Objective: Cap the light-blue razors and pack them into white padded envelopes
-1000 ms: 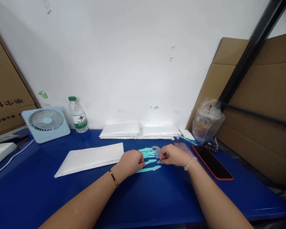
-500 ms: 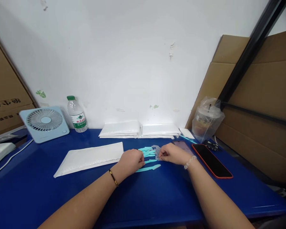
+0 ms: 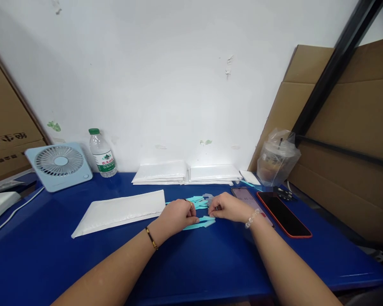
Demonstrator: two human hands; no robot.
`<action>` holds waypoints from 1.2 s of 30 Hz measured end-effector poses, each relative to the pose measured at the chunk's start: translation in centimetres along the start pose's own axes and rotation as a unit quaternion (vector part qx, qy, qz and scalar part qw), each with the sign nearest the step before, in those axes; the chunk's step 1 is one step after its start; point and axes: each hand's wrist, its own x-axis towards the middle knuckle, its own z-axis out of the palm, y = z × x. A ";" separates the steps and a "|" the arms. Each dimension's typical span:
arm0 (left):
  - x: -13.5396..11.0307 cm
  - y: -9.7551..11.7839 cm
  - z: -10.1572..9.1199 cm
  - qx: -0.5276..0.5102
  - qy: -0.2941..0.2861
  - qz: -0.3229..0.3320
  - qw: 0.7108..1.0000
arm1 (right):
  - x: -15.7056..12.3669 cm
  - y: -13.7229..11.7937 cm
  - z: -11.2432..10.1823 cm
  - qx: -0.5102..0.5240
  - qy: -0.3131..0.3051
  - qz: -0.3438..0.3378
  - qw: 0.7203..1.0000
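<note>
My left hand [image 3: 178, 214] pinches the handle of a slim teal eyebrow razor [image 3: 207, 218] between thumb and forefinger. Its wider end points right. Just above that end, the fingertips of my right hand [image 3: 226, 207] are pinched together; whatever they hold is too small to make out. A second teal razor [image 3: 198, 226] lies on the table just below, partly overlapped. Behind my hands is a small pile of teal razors [image 3: 199, 201]. Translucent pieces [image 3: 208, 197] lie at the pile's right end, partly hidden by my right hand.
A white padded envelope [image 3: 121, 210] lies to the left on the blue table [image 3: 191, 267]. Stacked white envelopes [image 3: 159, 172] line the wall. Two phones, one grey [image 3: 245, 197], one red-cased [image 3: 284, 214], lie right, near a bagged drink cup [image 3: 276, 159]. A fan [image 3: 60, 163] and bottle [image 3: 102, 155] stand left.
My left hand has shifted slightly right with the razor, whose end now lies beside the lower razor's tip. My right hand has moved slightly left, covering more of the translucent pieces.
</note>
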 end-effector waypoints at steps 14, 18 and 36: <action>0.5 -1.4 0.0 0.055 0.042 -0.045 0.997 | 0.0 1.1 -0.3 -0.095 0.035 0.065 0.993; 0.3 -1.1 -0.1 0.070 0.037 -0.021 0.997 | -0.1 1.3 -0.4 -0.094 0.034 0.060 0.993; 0.2 -0.5 -0.3 0.097 0.026 -0.011 0.995 | 0.0 0.6 -0.2 -0.084 0.015 0.060 0.995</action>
